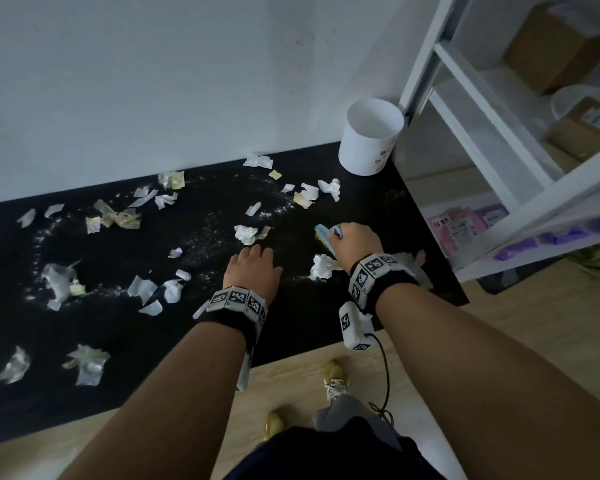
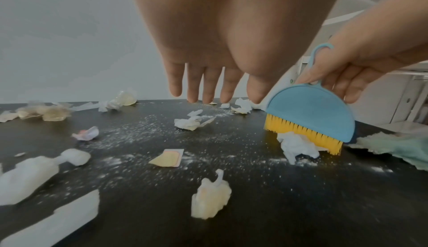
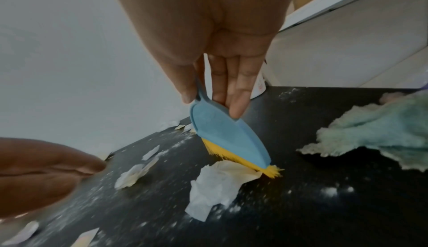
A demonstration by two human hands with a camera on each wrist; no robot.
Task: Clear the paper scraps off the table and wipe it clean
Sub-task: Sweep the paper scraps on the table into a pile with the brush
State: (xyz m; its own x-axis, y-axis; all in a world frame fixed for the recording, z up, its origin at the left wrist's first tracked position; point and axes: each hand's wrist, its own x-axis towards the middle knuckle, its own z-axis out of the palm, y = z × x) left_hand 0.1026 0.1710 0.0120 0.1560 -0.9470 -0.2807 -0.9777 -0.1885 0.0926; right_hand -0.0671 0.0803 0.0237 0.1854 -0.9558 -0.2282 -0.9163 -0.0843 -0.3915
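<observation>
Though dusty, black table (image 1: 378,209) by wall (image 1: 153,81)

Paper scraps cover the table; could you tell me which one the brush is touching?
The crumpled white paper scrap against the blue brush's yellow bristles; the other scraps lie apart.

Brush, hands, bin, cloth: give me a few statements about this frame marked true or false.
1. The right hand holds the brush. True.
2. The left hand grips a paper scrap. False: its fingers are straight, spread over the table, holding nothing.
3. The brush's yellow bristles touch a crumpled white scrap. True.
4. The white bin lies tipped over in the middle of the table. False: it stands upright at the far right corner.
5. The cloth lies on the table, in neither hand. True.
6. The table is already wiped clean. False: scraps and white powder are scattered over it.
</observation>
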